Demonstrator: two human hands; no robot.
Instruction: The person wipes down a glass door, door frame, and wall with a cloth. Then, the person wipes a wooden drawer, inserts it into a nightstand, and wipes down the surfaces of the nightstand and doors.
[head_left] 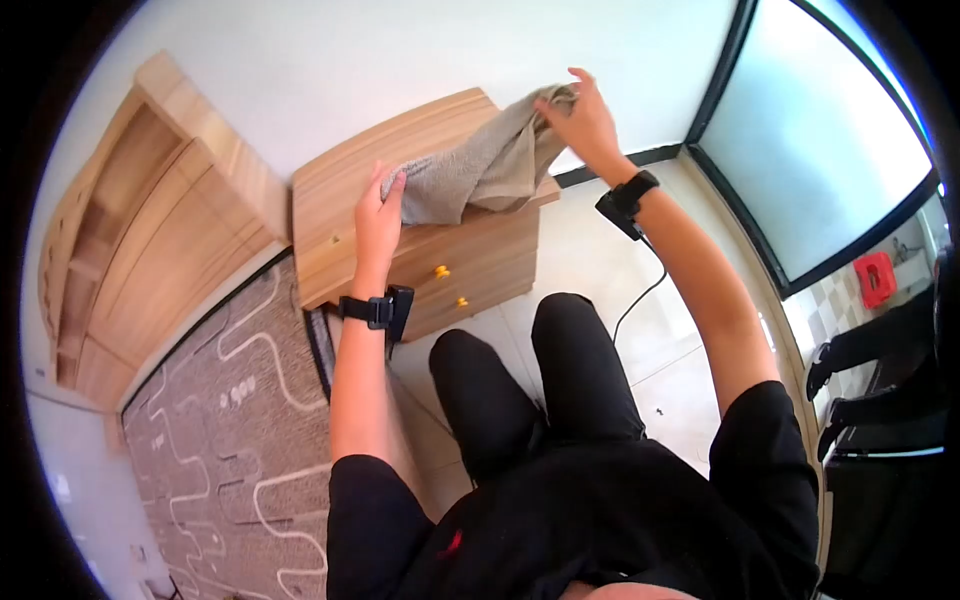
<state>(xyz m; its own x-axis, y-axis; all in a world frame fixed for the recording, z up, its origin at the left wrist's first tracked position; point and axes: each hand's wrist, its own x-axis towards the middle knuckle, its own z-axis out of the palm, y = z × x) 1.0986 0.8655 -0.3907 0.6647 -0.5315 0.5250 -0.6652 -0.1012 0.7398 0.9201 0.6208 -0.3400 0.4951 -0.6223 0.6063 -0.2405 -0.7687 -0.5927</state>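
A grey-beige cloth [480, 170] is stretched between my two hands over the front part of a wooden cabinet top [335, 195]. My left hand [380, 208] pinches the cloth's left end between thumb and fingers. At the upper right, my right hand [585, 120] grips the other end, where the fabric is bunched. The middle of the cloth hangs in folds, its lower edge near the cabinet's front edge. Both wrists wear black straps with small devices.
Yellow knobs [442, 271] sit on the cabinet's front. A patterned rug [220, 400] lies left, beside wooden furniture [160, 240]. At right are a frosted glass panel [815, 140], a red object [875, 280] and another person's dark-clothed legs [880, 340]. A cable hangs from my right wrist.
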